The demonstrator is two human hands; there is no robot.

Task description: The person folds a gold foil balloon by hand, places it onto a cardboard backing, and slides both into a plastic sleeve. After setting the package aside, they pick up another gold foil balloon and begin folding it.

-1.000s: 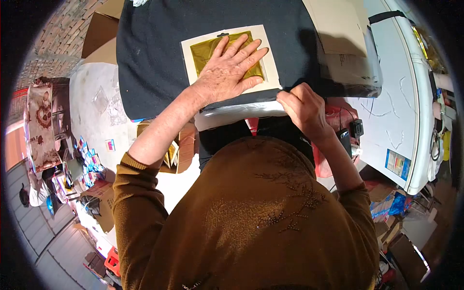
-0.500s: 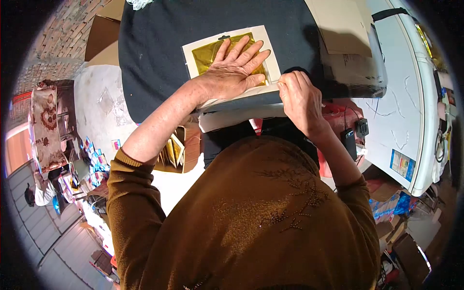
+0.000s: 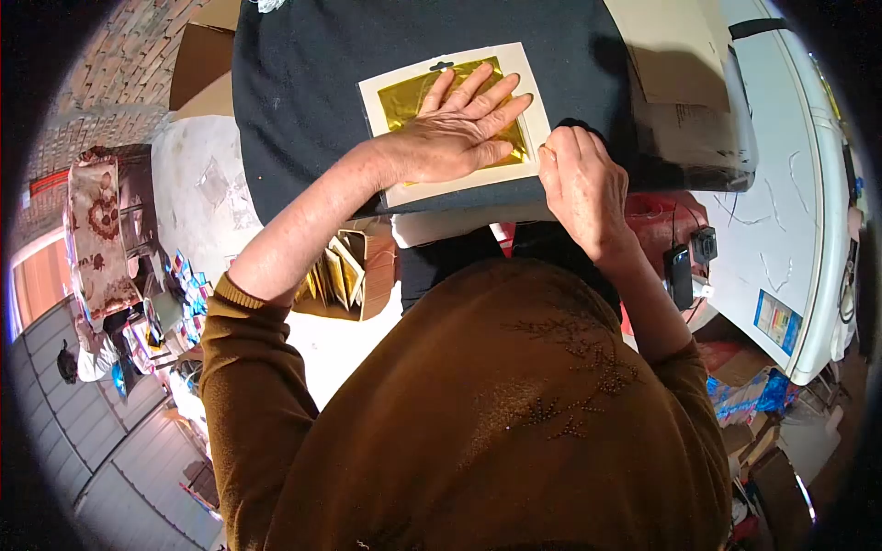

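Note:
A flat cream card packet (image 3: 372,99) with a shiny gold panel and a dark hang hole at its top lies on the black cloth-covered work surface (image 3: 303,92). My left hand (image 3: 455,138) rests flat across the gold panel, fingers spread, covering much of it. My right hand (image 3: 583,188) is closed, with thumb and fingertips together at the packet's right edge near its lower corner. Whatever those fingertips pinch is hidden.
Below the work surface, a cardboard box (image 3: 378,271) holds several gold-panelled packets. Brown cardboard (image 3: 675,55) and clear plastic wrap (image 3: 698,147) lie to the right, near a white appliance (image 3: 772,211). A black phone-like device (image 3: 678,275) sits below them.
The pale strip along the packet's lower edge, raised before, now lies flat. My right hand stays closed by the corner and my left hand stays spread on the packet. The whole view has shifted slightly.

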